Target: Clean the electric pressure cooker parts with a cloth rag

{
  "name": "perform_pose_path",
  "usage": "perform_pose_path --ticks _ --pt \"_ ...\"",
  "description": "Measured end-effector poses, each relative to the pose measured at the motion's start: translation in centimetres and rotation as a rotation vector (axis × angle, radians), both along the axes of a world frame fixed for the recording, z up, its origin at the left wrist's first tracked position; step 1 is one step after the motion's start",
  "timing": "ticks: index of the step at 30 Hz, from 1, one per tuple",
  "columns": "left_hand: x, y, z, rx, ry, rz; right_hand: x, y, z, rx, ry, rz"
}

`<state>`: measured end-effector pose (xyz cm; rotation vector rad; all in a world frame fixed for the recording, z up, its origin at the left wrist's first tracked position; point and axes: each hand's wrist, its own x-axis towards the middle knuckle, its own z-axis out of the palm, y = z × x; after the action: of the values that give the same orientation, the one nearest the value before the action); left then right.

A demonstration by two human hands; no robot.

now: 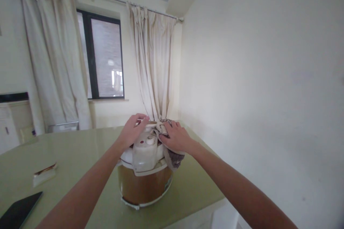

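A rice cooker [145,184] with a brown body and a white lid stands on the pale green table [80,150]. My left hand [133,130] rests on top of the lid, fingers curled over its far edge. My right hand [174,136] presses a greyish cloth [174,159] against the lid's right side; part of the cloth hangs down over the cooker's edge. A translucent white fitting sits on the lid's near side, between my two wrists.
A dark flat device [18,211] lies at the table's near left corner, and a small pale packet [44,174] lies beyond it. Cream curtains [154,64] and a dark-framed window [103,57] are behind. A white wall [268,78] runs along the right.
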<state>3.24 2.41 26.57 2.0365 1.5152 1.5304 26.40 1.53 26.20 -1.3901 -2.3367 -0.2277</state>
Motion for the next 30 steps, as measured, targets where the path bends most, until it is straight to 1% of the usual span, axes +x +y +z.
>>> perform_pose_path --ticks 1,3,5,7,11,14,16,18,20,23,24,25,26,27,28,30 --pt "0.2 0.5 -0.2 0.018 0.055 0.034 -0.2 0.6 0.2 -0.030 0.002 -0.015" --pt "0.4 1.2 -0.8 -0.015 0.151 0.047 -0.8 2.6 0.6 -0.084 0.019 -0.055" --pt "0.4 1.4 -1.4 -0.075 0.207 0.046 -1.7 5.2 0.7 -0.131 0.047 -0.102" --pt "0.3 1.2 -1.7 -0.098 0.233 0.064 -2.6 8.0 0.7 -0.182 0.070 -0.132" --pt "0.2 0.9 -1.7 -0.147 0.234 0.081 -4.3 12.6 0.4 -0.252 0.098 -0.131" --pt "0.4 0.6 -1.5 -0.183 0.224 0.101 -4.6 14.2 0.4 -0.249 0.115 -0.118" --pt "0.5 0.6 -1.4 -0.190 0.231 0.115 -4.3 13.8 0.3 -0.232 0.130 -0.109" --pt "0.6 0.6 -1.4 -0.191 0.239 0.127 -3.6 11.9 0.1 -0.200 0.147 -0.101" --pt "0.6 0.6 -1.4 -0.194 0.249 0.144 -2.8 8.5 -0.3 -0.133 0.153 -0.114" --pt "0.7 0.7 -1.3 -0.178 0.299 0.175 -2.0 2.7 -1.0 0.029 0.103 -0.136" --pt "0.8 0.7 -1.2 -0.173 0.316 0.180 -1.8 1.3 -1.2 0.073 0.082 -0.115" --pt "0.8 0.6 -1.2 -0.173 0.329 0.179 -1.6 0.5 -1.2 0.093 0.065 -0.083" --pt "0.8 0.6 -1.1 -0.179 0.334 0.172 -1.4 0.3 -1.3 0.094 0.058 -0.049" --pt "0.8 0.6 -1.0 -0.187 0.333 0.163 -1.2 0.7 -1.2 0.075 0.067 -0.027" --pt "0.7 0.6 -1.0 -0.190 0.330 0.153 -1.0 1.8 -1.2 0.031 0.090 -0.023" --pt "0.7 0.6 -1.1 -0.173 0.329 0.145 -0.6 5.1 -1.1 -0.102 0.180 -0.063"
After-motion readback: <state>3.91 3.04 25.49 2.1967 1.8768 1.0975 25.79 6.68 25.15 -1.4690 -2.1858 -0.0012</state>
